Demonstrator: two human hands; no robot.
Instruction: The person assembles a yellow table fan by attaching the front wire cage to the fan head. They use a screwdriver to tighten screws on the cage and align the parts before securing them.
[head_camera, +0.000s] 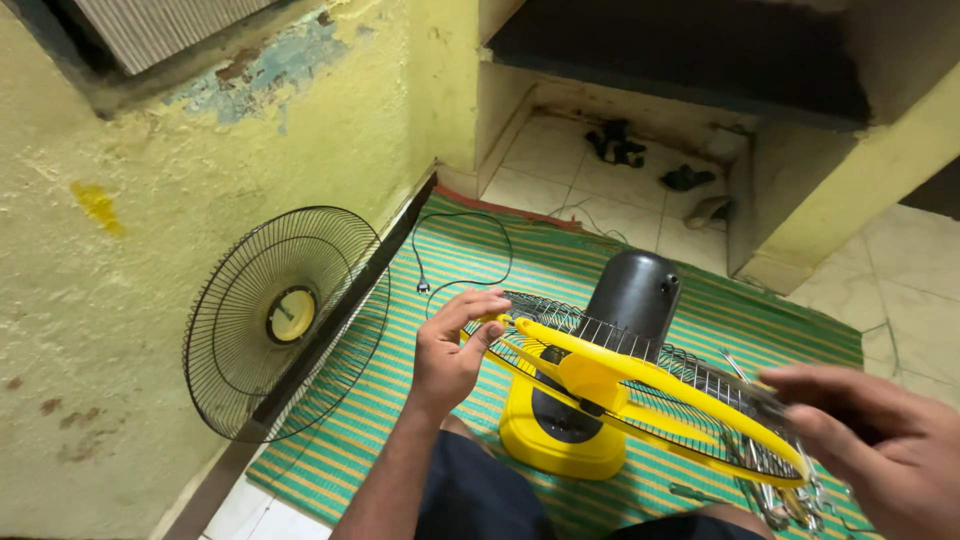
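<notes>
A yellow fan blade (640, 385) sits on a fan with a black motor housing (632, 295), a wire rear guard (690, 375) and a yellow base (560, 440). My left hand (452, 350) grips the tip of one blade at the fan's left side. My right hand (870, 440) is at the right side, fingers closing over the blade edge and guard rim, blurred. The fan stands on a green and yellow striped mat (470, 260) between my knees.
A round black front grille (285, 320) with a yellow centre leans against the yellow wall (150, 250) at left. A black power cord (460, 250) lies on the mat. Metal tools (790, 500) lie at lower right. Dark items (618, 142) rest on the tiled floor beyond.
</notes>
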